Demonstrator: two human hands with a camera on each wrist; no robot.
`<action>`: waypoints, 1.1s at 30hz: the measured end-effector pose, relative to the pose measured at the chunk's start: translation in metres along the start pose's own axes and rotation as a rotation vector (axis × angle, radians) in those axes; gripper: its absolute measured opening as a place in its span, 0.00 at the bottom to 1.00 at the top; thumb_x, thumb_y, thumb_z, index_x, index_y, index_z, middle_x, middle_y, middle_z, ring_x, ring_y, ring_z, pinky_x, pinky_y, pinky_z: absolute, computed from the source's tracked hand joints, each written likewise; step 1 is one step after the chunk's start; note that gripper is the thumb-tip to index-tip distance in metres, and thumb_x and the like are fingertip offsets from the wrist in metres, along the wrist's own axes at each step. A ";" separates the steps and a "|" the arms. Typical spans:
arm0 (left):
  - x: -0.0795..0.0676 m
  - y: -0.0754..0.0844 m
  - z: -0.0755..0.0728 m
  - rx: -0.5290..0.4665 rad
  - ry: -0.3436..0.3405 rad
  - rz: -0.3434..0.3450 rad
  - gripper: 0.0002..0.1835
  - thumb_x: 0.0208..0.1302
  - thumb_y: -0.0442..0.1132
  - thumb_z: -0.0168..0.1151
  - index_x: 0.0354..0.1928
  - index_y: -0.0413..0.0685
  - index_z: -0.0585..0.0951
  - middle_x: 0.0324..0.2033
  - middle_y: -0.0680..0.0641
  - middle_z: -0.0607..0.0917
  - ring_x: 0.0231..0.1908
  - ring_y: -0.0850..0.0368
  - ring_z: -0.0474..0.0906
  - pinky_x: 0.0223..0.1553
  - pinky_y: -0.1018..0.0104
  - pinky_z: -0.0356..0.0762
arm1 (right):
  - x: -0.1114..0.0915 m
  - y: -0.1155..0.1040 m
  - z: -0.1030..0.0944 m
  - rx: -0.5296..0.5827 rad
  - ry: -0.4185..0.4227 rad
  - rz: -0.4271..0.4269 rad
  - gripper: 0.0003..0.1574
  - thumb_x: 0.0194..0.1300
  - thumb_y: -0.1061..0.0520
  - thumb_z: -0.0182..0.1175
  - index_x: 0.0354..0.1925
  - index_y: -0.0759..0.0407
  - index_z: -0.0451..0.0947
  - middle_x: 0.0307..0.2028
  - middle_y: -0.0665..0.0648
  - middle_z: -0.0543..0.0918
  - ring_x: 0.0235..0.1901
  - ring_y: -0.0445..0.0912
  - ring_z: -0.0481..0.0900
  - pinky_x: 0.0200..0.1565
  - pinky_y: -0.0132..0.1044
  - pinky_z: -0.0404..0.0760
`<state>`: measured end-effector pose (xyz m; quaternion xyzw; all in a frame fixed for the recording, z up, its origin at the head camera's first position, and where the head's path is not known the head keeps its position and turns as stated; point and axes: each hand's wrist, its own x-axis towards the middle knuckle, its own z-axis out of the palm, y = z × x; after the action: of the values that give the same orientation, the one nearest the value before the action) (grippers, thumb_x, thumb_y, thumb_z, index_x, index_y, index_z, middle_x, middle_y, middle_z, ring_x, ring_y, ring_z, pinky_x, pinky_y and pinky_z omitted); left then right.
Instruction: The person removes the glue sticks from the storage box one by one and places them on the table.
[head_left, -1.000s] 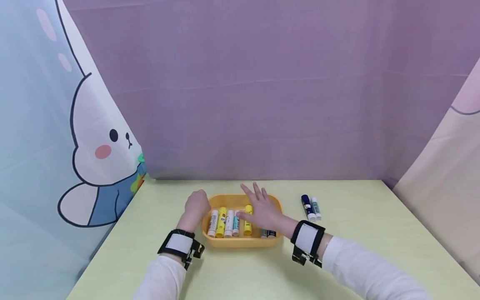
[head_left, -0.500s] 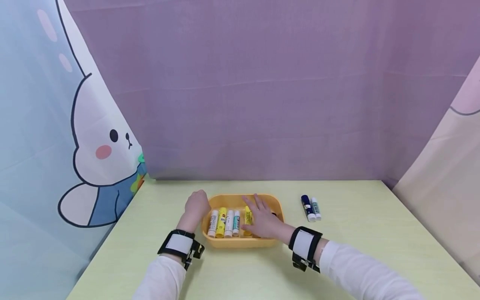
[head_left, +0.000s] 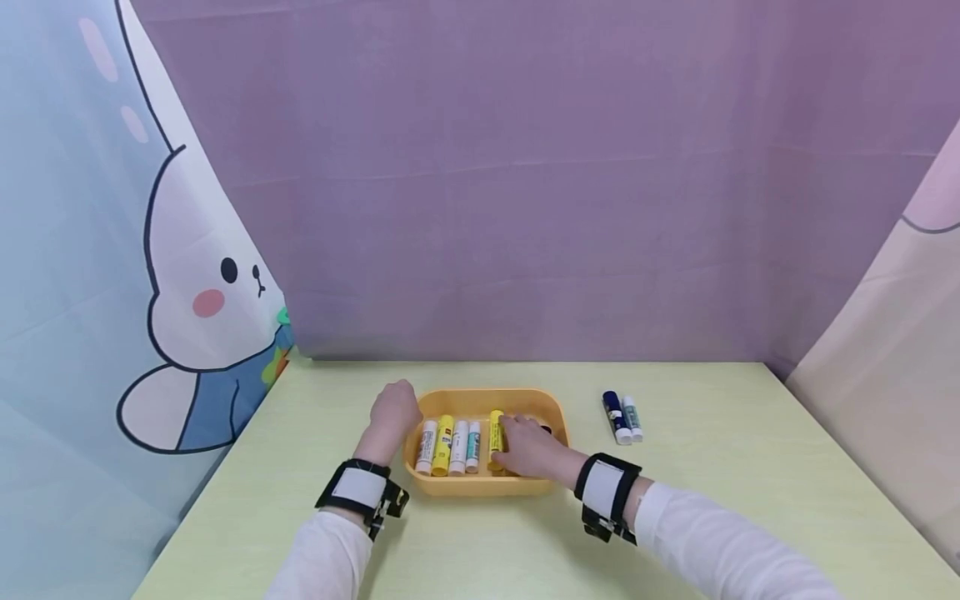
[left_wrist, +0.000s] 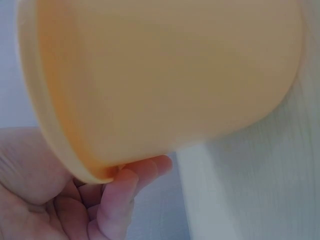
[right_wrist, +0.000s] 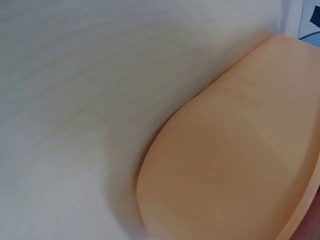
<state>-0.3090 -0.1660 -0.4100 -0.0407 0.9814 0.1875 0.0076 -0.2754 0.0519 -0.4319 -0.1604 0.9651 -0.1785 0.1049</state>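
Observation:
An orange-yellow plastic basket (head_left: 487, 487) sits on the table. My left hand (head_left: 394, 408) holds its left rim; in the left wrist view, fingers curl at the basket's rim (left_wrist: 65, 150). Inside, a white glue stick (head_left: 426, 447), a yellow one (head_left: 442, 446), another white one (head_left: 459, 447) and a teal-and-white one (head_left: 472, 447) lie side by side. My right hand (head_left: 534, 447) reaches into the right half, its fingers bent and its fingertips at a separate yellow glue stick (head_left: 495, 437). Whether they grip it is unclear. The right wrist view shows mostly the basket's outer wall (right_wrist: 225, 165).
A dark blue glue stick (head_left: 615, 414) and a smaller pale one (head_left: 632, 418) lie together on the table (head_left: 705, 450), right of the basket. Behind the table hangs a purple cloth (head_left: 525, 208). A dark end of something (head_left: 547, 429) shows past my right hand.
My right hand has come down from above the basket's right half, and its spread fingers have bent in beside the separate yellow glue stick. The left hand stays at the rim.

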 end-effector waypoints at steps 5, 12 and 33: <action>0.001 0.000 0.000 -0.005 0.002 0.003 0.08 0.58 0.30 0.62 0.38 0.32 0.78 0.27 0.41 0.80 0.24 0.53 0.77 0.26 0.65 0.81 | 0.004 0.001 0.000 0.017 -0.038 0.014 0.38 0.62 0.46 0.60 0.63 0.66 0.66 0.51 0.61 0.78 0.47 0.49 0.76 0.52 0.46 0.76; 0.002 0.000 0.001 -0.012 -0.005 -0.011 0.08 0.58 0.30 0.61 0.38 0.32 0.78 0.27 0.41 0.80 0.24 0.53 0.77 0.24 0.65 0.80 | 0.004 0.005 -0.003 -0.046 -0.050 -0.010 0.12 0.62 0.50 0.60 0.32 0.58 0.78 0.24 0.51 0.73 0.25 0.43 0.69 0.26 0.33 0.65; 0.003 0.000 0.002 -0.010 -0.013 -0.021 0.08 0.57 0.30 0.62 0.37 0.33 0.79 0.27 0.42 0.80 0.25 0.54 0.76 0.23 0.67 0.77 | 0.004 0.008 -0.003 -0.036 0.014 -0.052 0.09 0.61 0.60 0.61 0.40 0.62 0.81 0.36 0.55 0.81 0.34 0.45 0.74 0.41 0.40 0.80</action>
<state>-0.3118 -0.1654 -0.4116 -0.0496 0.9799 0.1927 0.0158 -0.2820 0.0584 -0.4322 -0.1861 0.9643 -0.1651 0.0906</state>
